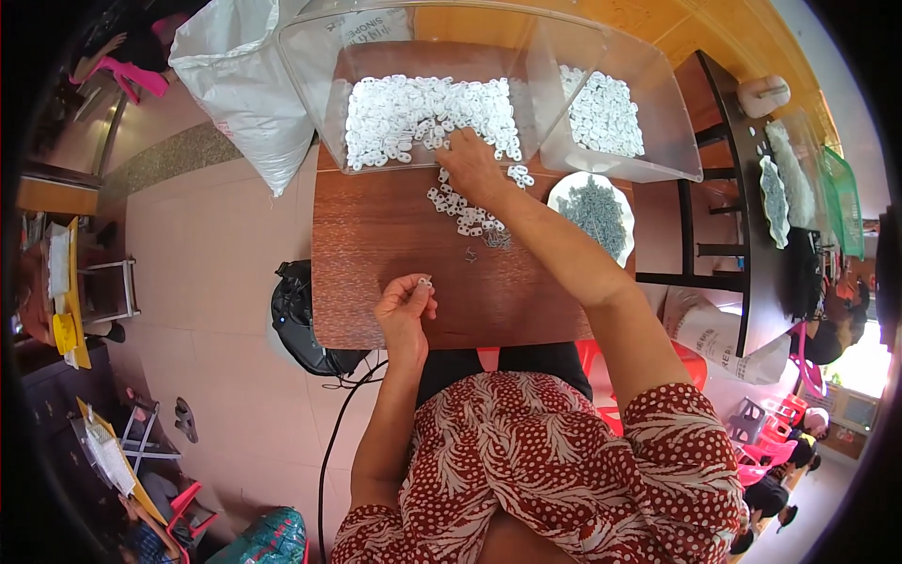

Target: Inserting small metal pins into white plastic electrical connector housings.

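Note:
Near the front of the brown table (376, 235), my left hand (406, 308) pinches a small white plastic piece (426, 282) between thumb and fingertips. My right hand (470, 167) reaches forward to the near edge of a clear plastic bin (334, 113) filled with small white plastic pieces (423, 99). Its fingers are bent together among the nearest pieces; whatever they grip is hidden. Below that hand, loose white pieces (470, 218) are scattered on the tabletop, with a few small grey metal screws or nails (493, 241) beside them.
On the right, a white scalloped plate (627, 218) holds many grey metal screws or nails (592, 214). A second clear bin (672, 160) with white pieces stands behind it. A large white sack (246, 89) sits at the back left. A black bag (299, 324) is by the table's left side.

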The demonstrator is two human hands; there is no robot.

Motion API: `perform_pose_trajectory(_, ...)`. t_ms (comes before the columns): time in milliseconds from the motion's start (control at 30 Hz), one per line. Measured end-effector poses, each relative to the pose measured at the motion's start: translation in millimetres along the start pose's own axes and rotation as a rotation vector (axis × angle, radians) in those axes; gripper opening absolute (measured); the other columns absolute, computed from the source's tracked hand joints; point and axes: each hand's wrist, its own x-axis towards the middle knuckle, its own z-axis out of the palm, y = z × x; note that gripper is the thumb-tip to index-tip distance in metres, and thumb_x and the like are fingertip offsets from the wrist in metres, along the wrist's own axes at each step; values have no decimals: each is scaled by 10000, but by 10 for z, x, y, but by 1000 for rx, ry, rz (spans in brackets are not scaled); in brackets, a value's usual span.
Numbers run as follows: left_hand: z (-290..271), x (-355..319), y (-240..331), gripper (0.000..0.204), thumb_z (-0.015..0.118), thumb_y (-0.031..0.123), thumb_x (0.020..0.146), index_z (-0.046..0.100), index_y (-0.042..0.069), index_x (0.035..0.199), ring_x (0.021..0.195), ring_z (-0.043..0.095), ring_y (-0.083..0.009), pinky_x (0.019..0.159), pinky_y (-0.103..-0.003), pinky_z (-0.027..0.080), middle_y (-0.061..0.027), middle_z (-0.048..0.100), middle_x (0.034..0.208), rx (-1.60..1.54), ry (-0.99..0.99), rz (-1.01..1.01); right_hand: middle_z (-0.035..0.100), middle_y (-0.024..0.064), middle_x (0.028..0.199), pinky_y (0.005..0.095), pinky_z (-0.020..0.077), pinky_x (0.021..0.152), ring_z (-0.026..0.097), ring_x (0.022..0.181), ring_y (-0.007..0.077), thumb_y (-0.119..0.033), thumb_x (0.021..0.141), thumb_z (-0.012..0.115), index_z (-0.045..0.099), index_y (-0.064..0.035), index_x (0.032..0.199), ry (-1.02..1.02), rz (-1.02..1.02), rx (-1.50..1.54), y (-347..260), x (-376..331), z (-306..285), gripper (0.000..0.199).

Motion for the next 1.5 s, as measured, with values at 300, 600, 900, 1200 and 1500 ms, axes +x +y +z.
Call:
perform_pose_trajectory(300,265,-150,189,82,583,24,847,601,-25,910,557,515,-113,492,-218,407,-70,592,746,-9,-4,7,619,94,675,288,448,558,585,645,177,-84,762,611,663,-18,832,-53,590,919,-274,-500,-607,110)
perform_pose_trajectory(600,822,-378,247,109,573,34,853,595,-30,939,607,574,-133,512,-247,453,-88,620,790,13,-173,-95,623,9,743,172,381,504,534,630,44,-94,827,584,660,-44,1010,-156,870,1468,-394,-1225,-1323,205)
perform_pose_trajectory(900,1197,-573,108,106,605,66,847,603,-20,910,543,558,-111,462,-220,435,-78,618,739,56,-177,-116,618,7,722,175,369,499,499,590,40,-114,822,613,664,-24,937,-127,807,1595,-260,-1528,-1576,154)
perform_pose_trajectory(1200,1327,-632,39,98,589,59,855,591,-32,890,514,521,-128,454,-235,406,-88,603,719,146,-144,-14,605,6,686,175,352,481,483,566,40,-97,809,610,667,-12,889,-78,797,1681,-230,-1556,-1690,131)
perform_pose_trajectory(1500,1240,-664,34,101,600,70,847,597,-29,862,484,510,-119,432,-226,398,-87,599,705,154,-73,21,605,9,693,176,350,479,495,579,37,-86,812,592,667,-11,888,-115,751,1659,-298,-1540,-1616,131)
